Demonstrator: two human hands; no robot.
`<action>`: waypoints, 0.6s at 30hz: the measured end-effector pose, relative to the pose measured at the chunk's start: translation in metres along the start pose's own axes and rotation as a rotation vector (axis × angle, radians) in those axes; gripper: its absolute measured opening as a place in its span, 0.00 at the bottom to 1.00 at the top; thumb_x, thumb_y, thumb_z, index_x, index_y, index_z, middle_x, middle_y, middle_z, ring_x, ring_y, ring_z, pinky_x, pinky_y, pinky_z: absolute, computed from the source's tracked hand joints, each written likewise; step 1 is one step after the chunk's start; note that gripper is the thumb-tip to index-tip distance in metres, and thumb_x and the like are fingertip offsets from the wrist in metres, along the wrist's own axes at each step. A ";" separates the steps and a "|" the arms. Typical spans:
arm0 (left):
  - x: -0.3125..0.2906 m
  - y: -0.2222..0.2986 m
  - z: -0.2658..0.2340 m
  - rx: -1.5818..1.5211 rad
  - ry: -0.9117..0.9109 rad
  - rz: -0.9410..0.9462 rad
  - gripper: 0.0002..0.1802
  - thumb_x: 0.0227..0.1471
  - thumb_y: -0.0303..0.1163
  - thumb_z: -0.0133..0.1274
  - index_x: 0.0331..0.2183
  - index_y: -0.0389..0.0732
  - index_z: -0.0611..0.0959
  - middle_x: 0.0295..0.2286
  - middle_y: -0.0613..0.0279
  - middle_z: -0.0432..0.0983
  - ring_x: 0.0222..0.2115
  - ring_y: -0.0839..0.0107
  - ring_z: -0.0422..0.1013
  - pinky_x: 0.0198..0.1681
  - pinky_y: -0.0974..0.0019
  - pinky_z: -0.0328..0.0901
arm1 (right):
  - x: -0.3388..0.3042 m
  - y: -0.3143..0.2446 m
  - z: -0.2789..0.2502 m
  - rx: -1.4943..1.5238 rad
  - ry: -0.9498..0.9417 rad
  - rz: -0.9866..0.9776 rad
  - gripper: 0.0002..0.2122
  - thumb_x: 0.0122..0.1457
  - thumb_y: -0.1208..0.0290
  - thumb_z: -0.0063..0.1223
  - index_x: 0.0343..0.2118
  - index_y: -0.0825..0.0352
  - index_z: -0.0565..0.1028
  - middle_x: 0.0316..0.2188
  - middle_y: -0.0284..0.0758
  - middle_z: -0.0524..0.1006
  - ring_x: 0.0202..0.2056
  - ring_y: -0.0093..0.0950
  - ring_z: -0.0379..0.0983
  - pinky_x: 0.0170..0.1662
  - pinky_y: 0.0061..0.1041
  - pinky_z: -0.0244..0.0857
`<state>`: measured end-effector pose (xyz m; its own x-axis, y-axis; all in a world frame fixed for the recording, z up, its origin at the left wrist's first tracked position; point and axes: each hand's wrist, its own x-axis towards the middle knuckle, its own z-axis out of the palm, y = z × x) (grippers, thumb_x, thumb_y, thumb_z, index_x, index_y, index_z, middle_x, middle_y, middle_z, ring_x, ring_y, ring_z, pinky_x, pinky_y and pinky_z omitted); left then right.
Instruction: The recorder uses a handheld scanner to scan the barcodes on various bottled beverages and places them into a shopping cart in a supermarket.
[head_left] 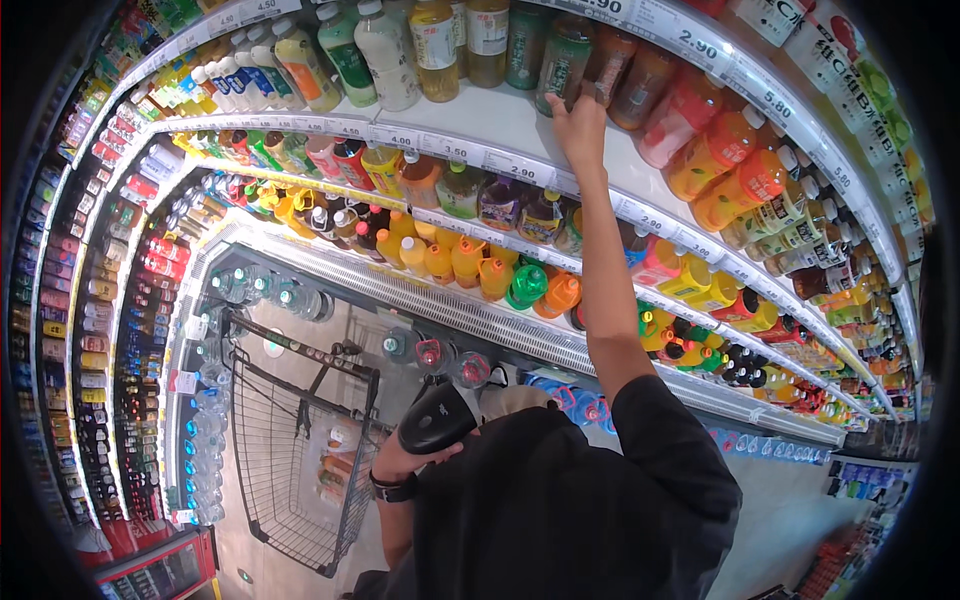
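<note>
My right arm stretches up to a high shelf, where my right hand (pixel 578 125) is closed around the lower part of a bottle with a dark green label (pixel 566 58). The thumb is at its left and the fingers are at its right, partly hidden between bottles. Close by on the right stands a brown drink bottle (pixel 610 62); another green-labelled bottle (pixel 525 48) is on the left. Low in front of my body, my left hand (pixel 405 460) grips a black rounded handheld device (pixel 437 418). A dark band (pixel 394 488) circles that wrist.
A wire shopping cart (pixel 250 455) stands at the left on the floor. Curved tiers of drink bottles fill the cooler, with a white shelf edge (pixel 480 155) below my right hand. Large water bottles (pixel 207 450) line the cooler's base. A red-framed case (pixel 160 570) is at lower left.
</note>
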<state>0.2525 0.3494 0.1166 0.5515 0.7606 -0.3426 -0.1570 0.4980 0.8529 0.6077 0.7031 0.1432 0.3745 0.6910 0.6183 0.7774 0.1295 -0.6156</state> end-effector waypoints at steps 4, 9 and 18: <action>0.000 -0.001 0.005 0.057 0.000 -0.092 0.29 0.48 0.23 0.64 0.52 0.39 0.74 0.36 0.65 0.82 0.21 0.87 0.69 0.22 0.78 0.63 | -0.002 0.002 0.005 0.011 -0.007 -0.009 0.22 0.53 0.66 0.64 0.44 0.78 0.72 0.30 0.57 0.77 0.35 0.55 0.74 0.39 0.45 0.67; 0.001 -0.006 0.014 0.201 -0.034 -0.168 0.27 0.49 0.25 0.64 0.52 0.40 0.75 0.36 0.67 0.82 0.21 0.87 0.69 0.22 0.78 0.63 | -0.004 0.000 -0.013 -0.002 0.001 0.044 0.20 0.54 0.68 0.63 0.44 0.78 0.73 0.32 0.57 0.77 0.38 0.55 0.74 0.41 0.44 0.67; -0.022 -0.015 0.006 0.204 -0.094 -0.197 0.24 0.49 0.28 0.65 0.48 0.41 0.78 0.30 0.71 0.81 0.19 0.88 0.67 0.20 0.78 0.60 | -0.177 -0.064 -0.082 0.343 -0.035 -0.083 0.11 0.55 0.79 0.52 0.42 0.72 0.72 0.40 0.48 0.74 0.45 0.47 0.71 0.50 0.38 0.64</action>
<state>0.2470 0.3225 0.1138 0.6303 0.6104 -0.4797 0.1234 0.5312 0.8382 0.5328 0.5147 0.1136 0.2949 0.6909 0.6600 0.5877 0.4135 -0.6955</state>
